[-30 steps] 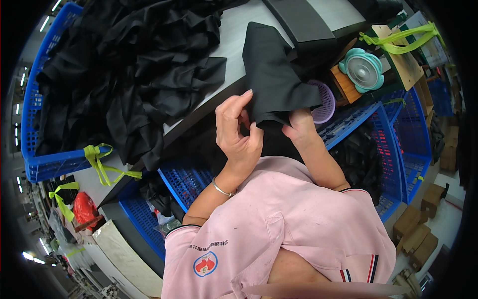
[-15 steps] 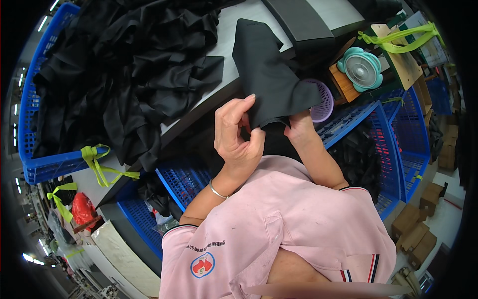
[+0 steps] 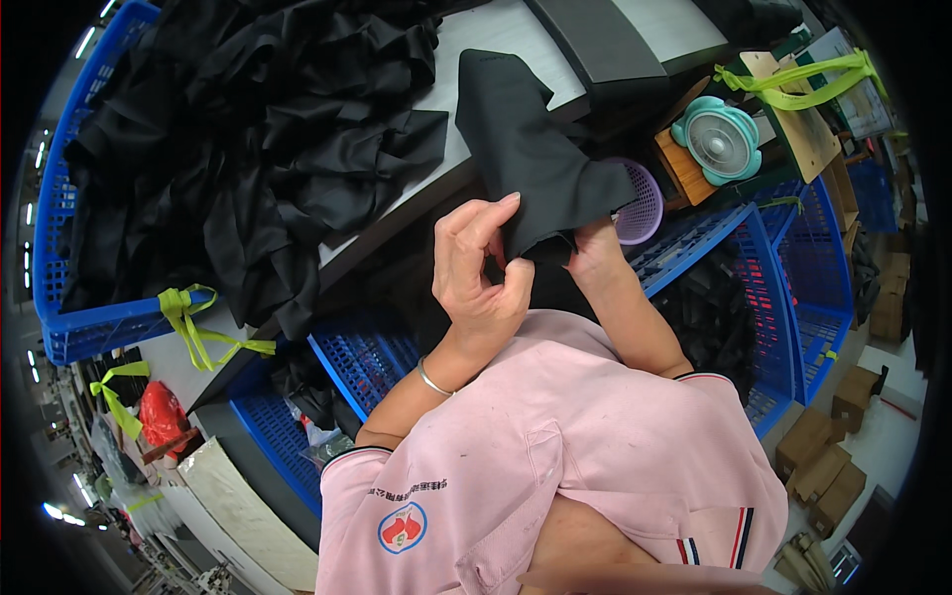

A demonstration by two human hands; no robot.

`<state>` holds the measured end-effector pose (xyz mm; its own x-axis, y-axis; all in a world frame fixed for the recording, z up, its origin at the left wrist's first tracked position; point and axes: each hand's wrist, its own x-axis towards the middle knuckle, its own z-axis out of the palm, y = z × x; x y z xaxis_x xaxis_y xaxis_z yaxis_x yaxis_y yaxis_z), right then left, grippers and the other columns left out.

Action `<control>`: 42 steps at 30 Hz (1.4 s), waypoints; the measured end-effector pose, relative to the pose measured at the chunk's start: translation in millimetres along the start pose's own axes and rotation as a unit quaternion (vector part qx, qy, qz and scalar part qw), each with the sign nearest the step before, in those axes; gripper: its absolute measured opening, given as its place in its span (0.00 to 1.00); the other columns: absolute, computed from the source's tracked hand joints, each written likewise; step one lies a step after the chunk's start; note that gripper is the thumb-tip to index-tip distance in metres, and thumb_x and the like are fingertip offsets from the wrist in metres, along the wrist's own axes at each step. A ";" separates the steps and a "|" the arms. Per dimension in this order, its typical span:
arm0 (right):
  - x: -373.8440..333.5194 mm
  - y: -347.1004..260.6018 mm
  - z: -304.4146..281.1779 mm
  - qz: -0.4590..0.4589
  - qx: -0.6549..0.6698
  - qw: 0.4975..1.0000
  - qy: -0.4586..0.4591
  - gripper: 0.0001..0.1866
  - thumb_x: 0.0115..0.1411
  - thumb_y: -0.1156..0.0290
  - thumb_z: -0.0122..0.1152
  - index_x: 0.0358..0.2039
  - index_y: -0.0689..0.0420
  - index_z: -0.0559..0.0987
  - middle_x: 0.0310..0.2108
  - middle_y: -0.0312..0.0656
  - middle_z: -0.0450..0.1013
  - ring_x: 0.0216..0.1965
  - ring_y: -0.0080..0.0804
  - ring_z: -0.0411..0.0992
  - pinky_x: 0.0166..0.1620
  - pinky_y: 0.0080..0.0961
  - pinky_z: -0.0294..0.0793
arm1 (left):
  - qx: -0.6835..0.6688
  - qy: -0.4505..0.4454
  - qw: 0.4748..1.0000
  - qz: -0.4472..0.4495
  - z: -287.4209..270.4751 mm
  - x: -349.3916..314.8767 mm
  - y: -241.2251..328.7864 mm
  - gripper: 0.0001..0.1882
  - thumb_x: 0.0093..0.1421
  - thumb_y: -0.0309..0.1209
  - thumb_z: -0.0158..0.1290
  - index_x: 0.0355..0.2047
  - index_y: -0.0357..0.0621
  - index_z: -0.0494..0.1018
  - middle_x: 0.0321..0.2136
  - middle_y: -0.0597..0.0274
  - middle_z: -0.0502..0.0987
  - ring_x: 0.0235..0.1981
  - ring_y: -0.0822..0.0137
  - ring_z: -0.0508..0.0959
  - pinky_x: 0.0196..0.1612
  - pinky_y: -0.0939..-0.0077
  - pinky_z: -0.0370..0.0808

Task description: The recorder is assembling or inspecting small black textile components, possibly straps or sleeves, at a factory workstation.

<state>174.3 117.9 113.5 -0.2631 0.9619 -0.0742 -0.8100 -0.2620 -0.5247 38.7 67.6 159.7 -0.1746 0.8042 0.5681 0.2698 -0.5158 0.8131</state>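
Head cam rn: black cloth is up in front of the person, far end out over the edge of the pale table; can't tell if that end rests on it. Left hand is at the near left edge, index tip against the cloth, thumb by the bottom rim. Those two tips are apart & the other fingertips are hidden, so can't tell if it's pinching. Right hand goes under the near right part, fingers covered, so grip there = can't tell either. Hands are apart from each other, cloth b/w them.

Risks imo: left fingers only seem to have the edge, so a small slip could let the rim curl or skew. Loose far end could fold over or snag if it drags on the table edge. Right corner overlaps the purple basket in view (depth unclear), so a swing that way might catch it. The fan could flutter the cloth if it's on, tho can't tell. Also black on black: too far left & it'd prob get mixed w/ the cloth pile in the blue crate.
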 end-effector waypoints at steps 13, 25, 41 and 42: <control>0.8 0.8 -1.9 -0.047 -0.051 0.997 -0.022 0.25 0.67 0.59 0.59 0.59 0.59 0.71 0.52 0.42 0.75 0.50 0.32 0.76 0.52 0.32 0.79 | 0.039 -0.032 0.999 -0.006 -1.7 -0.3 2.0 0.37 0.43 0.09 0.51 0.58 0.39 0.75 0.41 0.63 0.69 0.30 0.77 0.67 0.33 0.85 0.68; 9.2 -12.7 31.8 -0.112 -0.283 0.946 0.114 0.30 0.69 0.60 0.57 0.66 0.60 0.63 0.62 0.42 0.67 0.60 0.32 0.69 0.62 0.32 0.70 | 0.014 -0.066 0.997 0.039 -10.6 17.3 -0.7 0.35 0.48 0.14 0.55 0.60 0.38 0.73 0.41 0.57 0.73 0.30 0.70 0.72 0.31 0.80 0.73; 78.5 -9.6 -43.8 -0.224 -0.755 0.603 -0.127 0.11 0.61 0.74 0.62 0.43 0.65 0.80 0.40 0.52 0.78 0.44 0.44 0.76 0.48 0.33 0.74 | -0.177 0.059 0.898 -0.398 12.7 -4.9 -137.5 0.14 0.68 0.25 0.46 0.47 0.36 0.79 0.29 0.68 0.80 0.26 0.78 0.76 0.30 0.82 0.73; 82.8 -2.4 -40.9 -0.250 -0.796 0.544 -0.093 0.10 0.61 0.74 0.60 0.41 0.64 0.80 0.38 0.54 0.77 0.42 0.49 0.76 0.47 0.36 0.74 | -0.218 0.061 0.867 -0.443 16.9 -4.7 -142.1 0.13 0.68 0.25 0.46 0.44 0.36 0.79 0.30 0.67 0.80 0.26 0.77 0.77 0.29 0.82 0.73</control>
<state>175.9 201.3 73.9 -0.3866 0.8190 0.4241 0.6359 0.5697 -0.5207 17.2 142.1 39.3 -0.2363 0.9184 -0.3175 -0.3998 0.2059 0.8932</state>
